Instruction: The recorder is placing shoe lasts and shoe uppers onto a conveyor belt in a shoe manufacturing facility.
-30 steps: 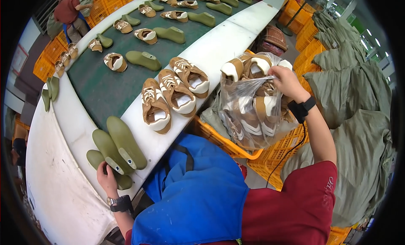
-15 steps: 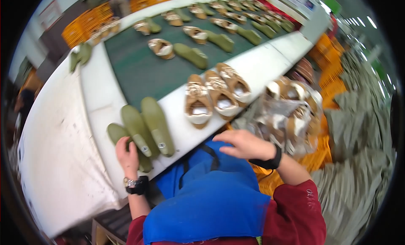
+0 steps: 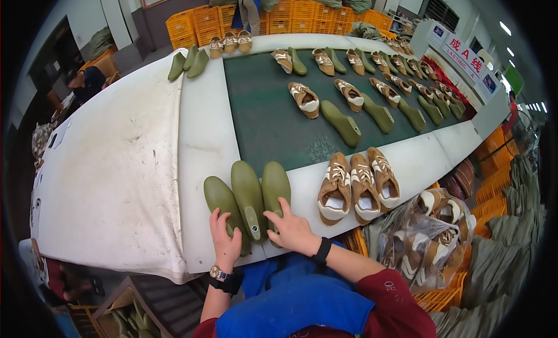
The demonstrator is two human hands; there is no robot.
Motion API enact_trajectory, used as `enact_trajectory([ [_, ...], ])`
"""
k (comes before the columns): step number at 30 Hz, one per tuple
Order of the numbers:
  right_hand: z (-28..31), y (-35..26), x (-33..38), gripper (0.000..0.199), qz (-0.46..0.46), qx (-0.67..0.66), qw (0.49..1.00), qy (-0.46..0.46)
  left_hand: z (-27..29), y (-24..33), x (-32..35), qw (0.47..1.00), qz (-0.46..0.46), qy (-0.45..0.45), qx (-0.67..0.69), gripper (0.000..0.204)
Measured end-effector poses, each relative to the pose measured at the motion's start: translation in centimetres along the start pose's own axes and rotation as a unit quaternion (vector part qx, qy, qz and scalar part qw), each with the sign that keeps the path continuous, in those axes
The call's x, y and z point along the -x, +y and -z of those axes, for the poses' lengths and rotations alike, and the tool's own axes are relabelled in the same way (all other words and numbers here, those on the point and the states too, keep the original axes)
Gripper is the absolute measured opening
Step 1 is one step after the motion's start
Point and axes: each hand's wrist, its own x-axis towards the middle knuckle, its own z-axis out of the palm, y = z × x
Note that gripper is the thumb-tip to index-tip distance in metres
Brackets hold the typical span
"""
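Side by side on the white table edge (image 3: pixel 200 221) lie three green shoe lasts, toes pointing away from me. My left hand (image 3: pixel 225 244) rests on the heel end of the left last (image 3: pixel 218 194), fingers apart. On the right last (image 3: pixel 274 184) lies my right hand (image 3: pixel 294 232), index finger stretched along it and thumb apart. Between the hands is the middle last (image 3: pixel 247 187), with a round hole at its heel end. To their right stand three tan-and-white sneakers (image 3: pixel 363 184) in a row, heels toward me.
Ahead, a green conveyor belt (image 3: pixel 264 134) carries several sneakers paired with lasts. A clear bag of sneakers (image 3: pixel 430 236) sits over an orange crate (image 3: pixel 444 297) at right. White cloth (image 3: pixel 128 169) covers the table at left. More lasts (image 3: pixel 189 63) stand across the belt.
My right hand has moved left from beside the table edge onto the right last. My left hand stays at the left last. The view has swung, shifting the scene.
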Motion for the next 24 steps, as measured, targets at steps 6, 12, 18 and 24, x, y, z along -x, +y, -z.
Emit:
enact_trajectory([
  [6,0.7,2.3,0.9,0.043,-0.011,-0.006,1.0,0.017,-0.3,0.2,-0.7,1.0,-0.002,-0.003,-0.003,0.04],
  [12,0.3,2.1,1.1,0.035,-0.012,-0.062,0.998,-0.004,-0.1,0.9,-0.2,0.996,-0.008,0.021,-0.086,0.045],
  [18,1.0,3.4,1.0,0.037,-0.007,-0.053,0.998,0.013,-1.2,6.8,-1.2,0.986,-0.088,-0.002,-0.142,0.052],
  [24,0.8,4.2,1.1,0.049,0.022,-0.081,0.996,0.019,-4.9,8.0,-0.5,0.945,-0.136,-0.145,-0.258,0.054],
])
